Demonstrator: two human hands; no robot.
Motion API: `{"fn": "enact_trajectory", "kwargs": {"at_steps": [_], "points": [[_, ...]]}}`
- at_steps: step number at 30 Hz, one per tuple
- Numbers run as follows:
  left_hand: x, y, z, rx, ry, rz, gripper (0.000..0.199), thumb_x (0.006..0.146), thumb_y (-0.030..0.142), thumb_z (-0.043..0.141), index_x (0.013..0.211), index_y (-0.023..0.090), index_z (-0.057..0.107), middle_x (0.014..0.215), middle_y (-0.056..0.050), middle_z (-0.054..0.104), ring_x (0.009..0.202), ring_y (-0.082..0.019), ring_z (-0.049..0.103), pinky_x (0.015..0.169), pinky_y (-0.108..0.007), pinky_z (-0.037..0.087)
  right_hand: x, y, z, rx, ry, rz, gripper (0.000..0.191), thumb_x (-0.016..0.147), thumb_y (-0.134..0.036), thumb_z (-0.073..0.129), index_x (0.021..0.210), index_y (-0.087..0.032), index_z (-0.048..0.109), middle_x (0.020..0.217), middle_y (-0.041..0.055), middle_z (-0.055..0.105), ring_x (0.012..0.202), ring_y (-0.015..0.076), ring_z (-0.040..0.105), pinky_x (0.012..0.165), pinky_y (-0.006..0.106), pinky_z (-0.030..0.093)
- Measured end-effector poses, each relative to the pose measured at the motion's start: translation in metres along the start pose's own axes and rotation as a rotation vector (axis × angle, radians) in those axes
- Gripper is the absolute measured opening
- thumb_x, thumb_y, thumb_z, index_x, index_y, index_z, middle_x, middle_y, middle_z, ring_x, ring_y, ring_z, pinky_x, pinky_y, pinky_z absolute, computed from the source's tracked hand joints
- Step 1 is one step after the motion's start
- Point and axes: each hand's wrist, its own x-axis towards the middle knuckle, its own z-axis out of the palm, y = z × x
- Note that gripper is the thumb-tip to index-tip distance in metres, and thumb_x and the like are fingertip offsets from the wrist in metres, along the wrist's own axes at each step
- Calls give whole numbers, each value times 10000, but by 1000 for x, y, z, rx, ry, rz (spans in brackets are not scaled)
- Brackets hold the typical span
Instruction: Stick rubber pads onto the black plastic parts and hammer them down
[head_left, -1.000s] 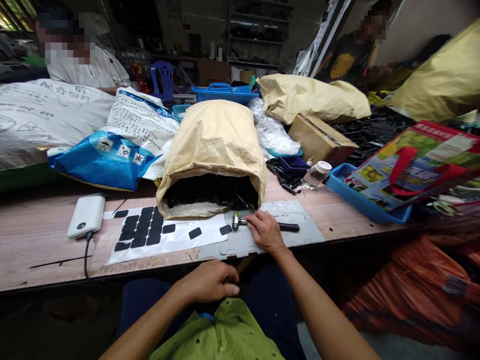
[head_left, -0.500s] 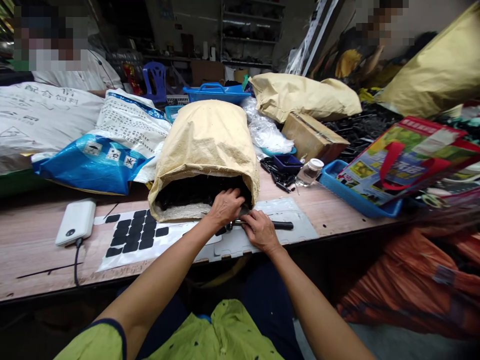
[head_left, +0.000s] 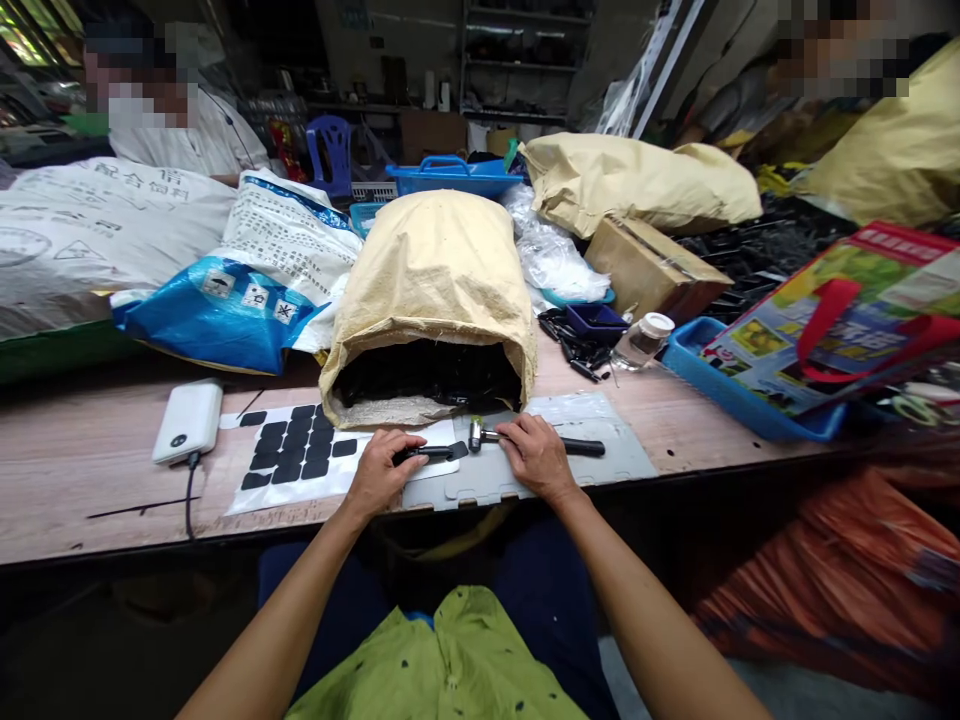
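Observation:
My left hand (head_left: 384, 468) is closed on a small black part (head_left: 429, 453), held level over the right end of a white sheet (head_left: 360, 470) with black rounded squares. My right hand (head_left: 535, 452) has its fingers wrapped round the shaft of a small hammer (head_left: 583, 447). The hammer's metal head points left and its black handle sticks out to the right, above a grey board (head_left: 622, 455). Behind both hands a beige sack (head_left: 442, 260) lies with its mouth towards me, and dark pieces (head_left: 420, 372) show inside.
On the left are a white power bank (head_left: 189, 422) with a cable and blue-white bags (head_left: 217, 310). To the right stand a glass jar (head_left: 645, 340), a purple tray (head_left: 596, 320), a cardboard box (head_left: 652, 270) and a blue basket (head_left: 802, 425) holding a colourful bag. One person sits at back left.
My left hand has come out of the sack's mouth, moving left and down with the black part. My right hand stays at the hammer, whose head now shows. The view has shifted slightly.

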Motion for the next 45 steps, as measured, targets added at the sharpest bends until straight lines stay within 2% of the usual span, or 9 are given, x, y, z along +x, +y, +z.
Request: {"fn": "enact_trajectory", "kwargs": {"at_steps": [5, 10, 14, 20, 24, 31, 38, 43, 45], "points": [[8, 7, 1, 98, -73, -22, 197, 818, 327, 760, 1003, 261, 777, 934, -23, 730, 961, -248, 550, 884, -382, 428, -1, 1, 1, -7, -10, -2, 196, 976, -263, 567, 1116, -235, 701, 968, 61, 623, 935, 223, 529, 836, 347, 409], [9, 10, 4, 179, -66, -25, 209, 797, 407, 795, 964, 281, 787, 912, -25, 713, 950, -249, 539, 866, -378, 409, -1, 5, 3, -2, -16, -16, 216, 993, -275, 547, 1142, -238, 700, 976, 61, 629, 937, 224, 537, 850, 358, 429], [8, 8, 5, 171, -52, -32, 191, 799, 371, 799, 957, 270, 766, 919, -15, 708, 965, -242, 541, 868, -371, 402, 3, 4, -2, 14, -15, -18, 219, 1001, -277, 533, 1128, -240, 708, 959, 59, 633, 913, 220, 551, 839, 358, 453], [9, 6, 3, 117, -39, -65, 185, 781, 290, 800, 953, 266, 736, 938, 8, 710, 964, -229, 553, 855, -357, 406, 12, -36, -17, 208, 73, 81, 288, 1024, -285, 486, 1246, -253, 666, 1036, 61, 655, 966, 203, 618, 862, 331, 508], [11, 7, 3, 103, -48, -102, 197, 765, 283, 806, 954, 282, 754, 943, 12, 720, 987, -236, 556, 877, -365, 407, 17, -65, -20, 358, 23, 74, 329, 1031, -266, 457, 1304, -276, 640, 1030, 46, 673, 935, 179, 647, 849, 305, 532], [12, 8, 3, 75, -51, -125, 210, 749, 268, 822, 948, 282, 759, 942, 11, 724, 971, -226, 557, 866, -355, 417, 20, -88, -21, 384, 40, 46, 346, 1033, -248, 457, 1322, -285, 643, 998, 49, 658, 893, 164, 642, 833, 275, 533], [13, 6, 4, 76, -51, -136, 187, 736, 284, 825, 903, 261, 744, 906, 8, 706, 930, -224, 557, 827, -356, 423, 17, -91, -12, 203, -100, 27, 346, 1005, -221, 486, 1271, -320, 686, 901, 39, 646, 811, 163, 621, 712, 244, 496], [12, 7, 4, 65, -50, -142, 185, 738, 269, 806, 914, 274, 751, 932, 4, 727, 980, -243, 568, 855, -379, 430, 21, -85, -20, 268, 15, 102, 360, 1016, -240, 456, 1299, -307, 669, 953, 49, 670, 872, 183, 642, 779, 279, 515], [12, 8, 4, 78, -46, -150, 180, 736, 270, 805, 907, 271, 750, 935, 5, 727, 988, -245, 569, 865, -384, 427, 19, -82, -21, 261, -13, 99, 351, 1020, -250, 454, 1288, -306, 673, 939, 46, 665, 860, 180, 643, 769, 275, 512]]}}
